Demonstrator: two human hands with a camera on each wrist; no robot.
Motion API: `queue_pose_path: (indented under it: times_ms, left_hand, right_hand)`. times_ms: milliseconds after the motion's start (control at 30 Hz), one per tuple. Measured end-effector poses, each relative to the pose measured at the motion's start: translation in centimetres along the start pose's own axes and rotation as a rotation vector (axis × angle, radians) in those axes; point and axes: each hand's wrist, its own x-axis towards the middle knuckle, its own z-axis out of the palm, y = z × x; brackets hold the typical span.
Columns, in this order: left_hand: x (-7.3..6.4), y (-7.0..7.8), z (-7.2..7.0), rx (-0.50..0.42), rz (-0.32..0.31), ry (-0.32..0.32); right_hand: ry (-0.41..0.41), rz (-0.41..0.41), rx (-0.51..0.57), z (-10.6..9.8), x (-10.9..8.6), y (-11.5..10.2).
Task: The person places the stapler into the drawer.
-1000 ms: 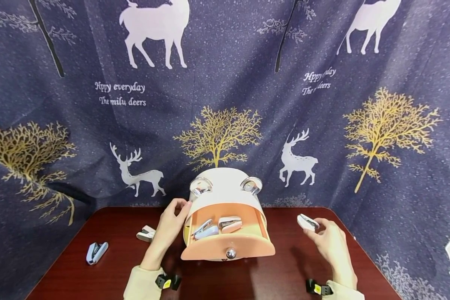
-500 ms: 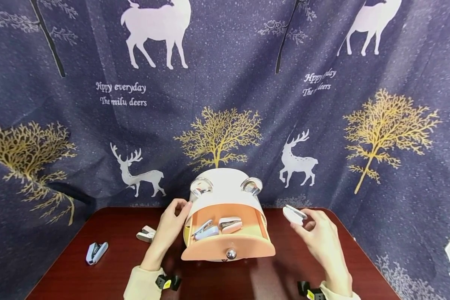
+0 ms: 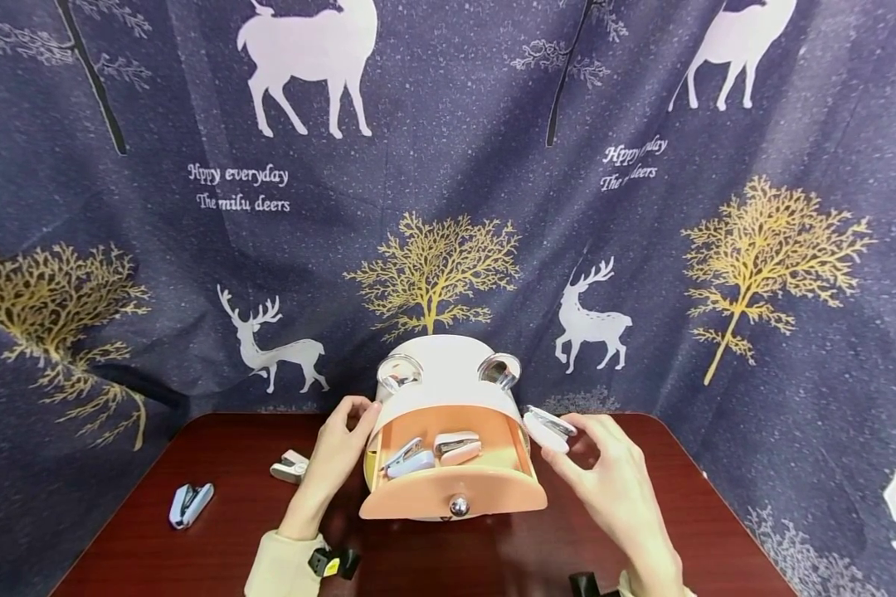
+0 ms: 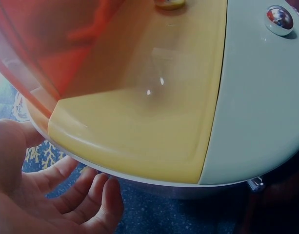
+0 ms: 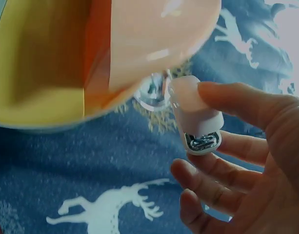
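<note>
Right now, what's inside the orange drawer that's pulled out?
A pale blue stapler and a pink stapler lie in the drawer. Its raised front covers the floor just behind it, so I can't see that strip.

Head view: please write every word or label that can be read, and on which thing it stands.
"Hppy everyday": cloth backdrop, left
"The milu deers": below it
"Hppy ...day": cloth backdrop, right, broken by a fold
"The ... deers": below that, same fold
Yellow label on the left wrist strap: too small to read
White stapler in the right hand: no readable text
</note>
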Motion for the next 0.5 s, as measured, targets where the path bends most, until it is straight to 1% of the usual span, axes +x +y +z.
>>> queue_pose_path:
  times_ms: [133,333,500]
  left_hand:
    - [-0.1,0.0,0.0,0.001,0.000,-0.001]
    - [0.0,0.0,0.1,0.011,-0.001,-0.011]
    - [0.2,0.0,0.1,0.016,0.002,-0.007]
  right_hand:
    - [-0.022,-0.018,0.046,0.8,-0.1,-0.7]
    - [-0.117,0.027,0.181,2.0,-0.2,-0.7]
    - [-0.159,0.052,0.228,2.3,0.2,-0.6]
